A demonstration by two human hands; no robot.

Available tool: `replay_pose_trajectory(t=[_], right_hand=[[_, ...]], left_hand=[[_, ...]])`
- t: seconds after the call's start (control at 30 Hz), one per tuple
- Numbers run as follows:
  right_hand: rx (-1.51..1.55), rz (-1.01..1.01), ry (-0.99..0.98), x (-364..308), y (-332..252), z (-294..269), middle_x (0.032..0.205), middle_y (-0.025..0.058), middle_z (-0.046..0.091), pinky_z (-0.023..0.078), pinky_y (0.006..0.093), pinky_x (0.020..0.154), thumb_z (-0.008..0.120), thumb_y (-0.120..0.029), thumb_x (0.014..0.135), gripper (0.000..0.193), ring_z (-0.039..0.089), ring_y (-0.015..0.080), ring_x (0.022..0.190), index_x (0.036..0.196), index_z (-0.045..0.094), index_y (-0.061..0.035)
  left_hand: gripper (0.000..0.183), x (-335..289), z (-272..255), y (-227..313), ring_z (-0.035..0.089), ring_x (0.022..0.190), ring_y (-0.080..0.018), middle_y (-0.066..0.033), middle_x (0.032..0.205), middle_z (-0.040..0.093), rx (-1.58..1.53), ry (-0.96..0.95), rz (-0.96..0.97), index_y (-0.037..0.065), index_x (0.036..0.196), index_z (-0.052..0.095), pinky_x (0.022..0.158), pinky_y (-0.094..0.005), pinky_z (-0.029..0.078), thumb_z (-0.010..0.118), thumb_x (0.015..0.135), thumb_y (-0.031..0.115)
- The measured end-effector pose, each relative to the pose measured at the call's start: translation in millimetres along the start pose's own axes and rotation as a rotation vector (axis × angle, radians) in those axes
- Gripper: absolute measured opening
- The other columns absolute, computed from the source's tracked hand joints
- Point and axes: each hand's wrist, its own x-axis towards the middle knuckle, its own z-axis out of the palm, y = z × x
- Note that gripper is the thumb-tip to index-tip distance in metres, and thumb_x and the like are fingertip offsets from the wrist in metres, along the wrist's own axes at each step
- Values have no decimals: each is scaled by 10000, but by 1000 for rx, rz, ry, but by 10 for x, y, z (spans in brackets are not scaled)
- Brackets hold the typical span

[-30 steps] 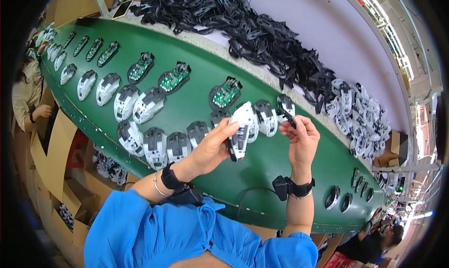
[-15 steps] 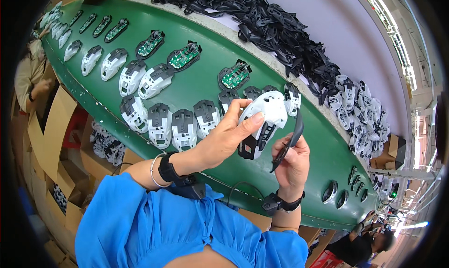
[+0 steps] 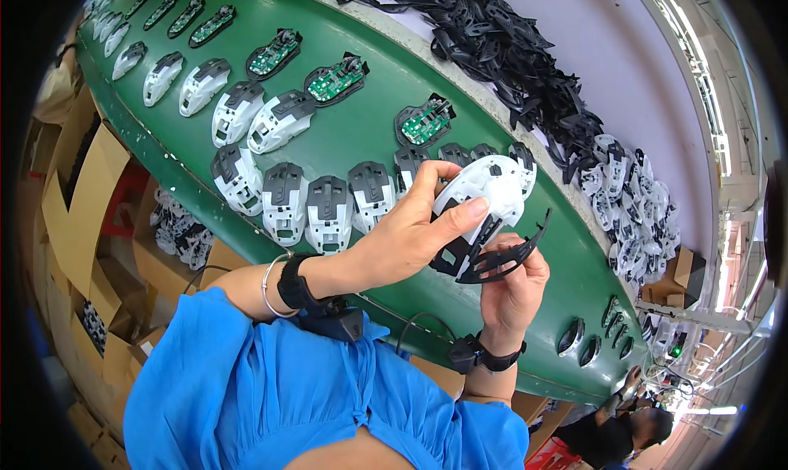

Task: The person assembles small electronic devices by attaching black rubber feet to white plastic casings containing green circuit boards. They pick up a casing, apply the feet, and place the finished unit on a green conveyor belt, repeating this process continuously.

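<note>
Left forearm angled inward, a worker's left hand pinches a white shell between thumb and fingers; likely light, stiff and slick, it is best gripped by its edges. Just below, the upraised right hand's fingers pinch a thin black curved piece, probably flexible.

Green table: slants from upper left to lower right.
White-and-grey shells: curved row on it, upper left to centre.
Circuit boards in black bases: spaced row above the shells.
Dark oblong parts: cluster on it, lower right.
Pale surface: upper right, bearing heaped black pieces and white-and-black pieces.
</note>
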Motion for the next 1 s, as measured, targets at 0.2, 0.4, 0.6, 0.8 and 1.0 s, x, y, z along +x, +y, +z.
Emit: replay_pose_trajectory(t=[0.2, 0.4, 0.6, 0.8, 1.0], right_hand=[[-170, -168, 106, -17, 14, -8, 874, 162, 669, 546, 294, 625, 657, 68, 783, 145, 652, 198, 705, 926, 646, 89], [-195, -205, 86, 7, 27, 133, 874, 174, 671, 570, 299, 585, 647, 109, 774, 163, 659, 197, 688, 937, 639, 102], [-210, -194, 121, 13, 72, 132, 858, 168, 666, 573, 303, 584, 640, 117, 785, 155, 658, 197, 665, 939, 636, 102], [-331, -236, 151, 18, 100, 237, 812, 136, 649, 571, 290, 596, 648, 124, 781, 150, 657, 189, 669, 928, 632, 104], [-469, -277, 191, 42, 154, 236, 807, 131, 647, 567, 273, 619, 663, 131, 773, 147, 660, 171, 672, 916, 635, 113]], left_hand=[[590, 31, -30, -16, 507, 976, -134, -137, 1101, 480, 92, 66, 85, -19, 1261, 280, 810, -273, 454, 565, 941, 386], [600, 28, -67, -41, 495, 1050, -173, -156, 1147, 470, 144, 76, 105, -25, 1283, 276, 877, -307, 441, 570, 937, 366], [673, 31, -89, -52, 482, 1105, -245, -219, 1168, 459, 205, 72, 159, -58, 1263, 291, 933, -364, 415, 588, 910, 431], [714, 37, -116, -91, 450, 1150, -307, -262, 1200, 417, 332, 103, 212, -74, 1272, 281, 952, -391, 399, 612, 889, 429], [948, 14, -181, -126, 451, 1113, -392, -267, 1180, 381, 637, 92, 307, -89, 1334, 211, 950, -439, 392, 769, 743, 399]])
